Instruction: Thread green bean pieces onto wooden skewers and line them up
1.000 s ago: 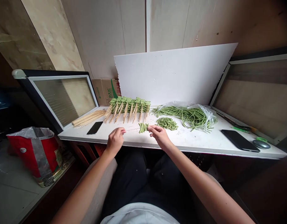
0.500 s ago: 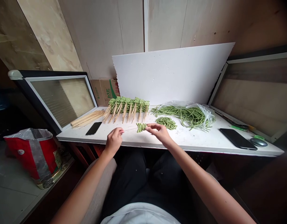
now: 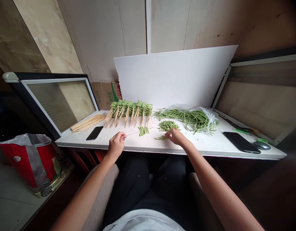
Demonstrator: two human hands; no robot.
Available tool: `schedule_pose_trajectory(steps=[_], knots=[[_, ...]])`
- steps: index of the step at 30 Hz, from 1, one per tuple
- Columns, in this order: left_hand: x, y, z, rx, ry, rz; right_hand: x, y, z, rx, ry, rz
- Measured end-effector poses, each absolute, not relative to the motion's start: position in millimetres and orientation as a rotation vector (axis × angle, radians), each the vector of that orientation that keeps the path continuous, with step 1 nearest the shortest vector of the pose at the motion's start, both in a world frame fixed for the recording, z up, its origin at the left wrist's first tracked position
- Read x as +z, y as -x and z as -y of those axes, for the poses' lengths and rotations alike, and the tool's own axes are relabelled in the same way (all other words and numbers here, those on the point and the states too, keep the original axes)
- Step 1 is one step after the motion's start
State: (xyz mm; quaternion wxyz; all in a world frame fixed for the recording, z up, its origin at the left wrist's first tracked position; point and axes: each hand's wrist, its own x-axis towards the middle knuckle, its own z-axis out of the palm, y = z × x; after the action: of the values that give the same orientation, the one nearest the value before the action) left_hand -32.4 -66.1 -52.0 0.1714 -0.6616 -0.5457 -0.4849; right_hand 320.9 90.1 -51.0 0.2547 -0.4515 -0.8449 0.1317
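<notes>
Threading step: left hand pinches the bamboo skewer, cut long beans on it at 12 o'clock; right hand, fingers pressed together, sits at the cut-bean pile at 1 o'clock, next move seemingly needing another piece.

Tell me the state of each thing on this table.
Left hand, pinching bamboo skewer
bamboo skewer, threaded with cut green beans
Right hand, fingertips down by loose cut beans
Loaded skewers, lined up side by side
Long green beans, uncut, spilling from open plastic bag
</notes>
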Motion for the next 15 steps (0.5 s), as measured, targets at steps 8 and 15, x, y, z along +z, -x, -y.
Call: schedule_pose_trajectory(steps=[8,15], knots=[[-53,31,66,-1.376,1.922,1.523,-65,-325,-100,0.494,1.295,2.189],[-52,29,67,-1.392,1.911,1.517,-48,-320,-90,0.810,1.084,1.863]])
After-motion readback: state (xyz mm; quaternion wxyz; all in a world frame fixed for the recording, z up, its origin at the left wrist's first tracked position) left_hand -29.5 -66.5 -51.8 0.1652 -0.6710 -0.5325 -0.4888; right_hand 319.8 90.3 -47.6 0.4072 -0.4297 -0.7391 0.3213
